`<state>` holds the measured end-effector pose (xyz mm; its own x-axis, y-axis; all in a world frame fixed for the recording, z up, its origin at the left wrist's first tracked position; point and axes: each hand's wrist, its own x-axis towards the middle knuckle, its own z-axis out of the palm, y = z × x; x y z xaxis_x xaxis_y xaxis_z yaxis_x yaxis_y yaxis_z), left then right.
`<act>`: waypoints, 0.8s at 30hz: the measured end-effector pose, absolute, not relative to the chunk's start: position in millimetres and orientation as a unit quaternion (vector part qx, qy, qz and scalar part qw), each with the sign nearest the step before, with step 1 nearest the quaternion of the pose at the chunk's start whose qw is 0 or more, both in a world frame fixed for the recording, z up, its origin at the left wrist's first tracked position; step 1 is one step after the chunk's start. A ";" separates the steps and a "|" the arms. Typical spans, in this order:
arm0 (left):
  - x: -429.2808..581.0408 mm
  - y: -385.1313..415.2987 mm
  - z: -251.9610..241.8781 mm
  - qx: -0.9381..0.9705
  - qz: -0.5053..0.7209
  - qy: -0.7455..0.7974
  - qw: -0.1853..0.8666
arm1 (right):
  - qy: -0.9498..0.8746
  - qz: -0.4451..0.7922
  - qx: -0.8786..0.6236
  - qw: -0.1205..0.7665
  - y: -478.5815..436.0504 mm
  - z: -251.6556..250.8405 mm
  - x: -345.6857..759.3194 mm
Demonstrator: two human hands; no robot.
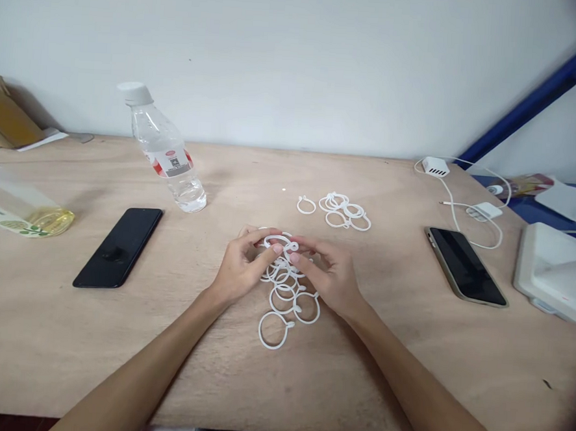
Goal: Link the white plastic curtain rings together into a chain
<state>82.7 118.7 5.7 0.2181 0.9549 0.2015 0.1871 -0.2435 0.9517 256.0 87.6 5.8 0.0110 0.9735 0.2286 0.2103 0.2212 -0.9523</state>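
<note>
My left hand (240, 268) and my right hand (330, 276) meet at the middle of the wooden table (114, 348). Together they pinch a white plastic ring (277, 242) at the top of a linked chain of white rings (282, 303), which trails on the table toward me between my wrists. A single loose white ring (306, 205) and a small heap of white rings (345, 212) lie further back, just right of centre, apart from both hands.
A clear water bottle (167, 156) leans at the back left. One black phone (119, 247) lies left, another phone (465, 266) right. A yellowish clear bottle (22, 212) lies at far left. White charger and cables (458, 187) and a white box (555, 271) sit at right.
</note>
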 end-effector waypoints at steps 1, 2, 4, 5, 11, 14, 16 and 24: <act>82.3 118.8 5.7 0.655 0.443 0.433 0.433 | -0.583 0.386 -0.504 0.507 88.2 5.9 255.9; 81.9 118.8 5.8 0.660 0.440 0.426 0.435 | -0.576 0.387 -0.512 0.507 88.9 5.8 255.8; 81.5 118.6 6.2 0.671 0.435 0.414 0.435 | -0.567 0.383 -0.524 0.508 90.4 5.2 255.9; 81.5 118.4 6.5 0.675 0.433 0.412 0.432 | -0.566 0.384 -0.525 0.507 91.1 4.6 256.1; 82.4 118.4 5.4 0.693 0.424 0.414 0.410 | -0.560 0.398 -0.523 0.505 93.8 -0.3 256.7; 82.0 119.1 2.8 0.692 0.427 0.418 0.405 | -0.548 0.412 -0.520 0.509 94.0 -2.8 256.0; 81.5 119.4 1.7 0.692 0.428 0.415 0.406 | -0.542 0.420 -0.520 0.509 93.4 -3.4 255.6; 81.3 120.5 3.3 0.696 0.434 0.440 0.366 | -0.616 0.290 -0.577 0.452 110.7 -0.8 268.3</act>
<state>81.3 120.5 3.3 0.2362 0.9301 0.2813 0.2952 -0.3444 0.8912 268.3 110.7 -0.8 0.0730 0.9725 0.2213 0.4478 0.1663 -0.8785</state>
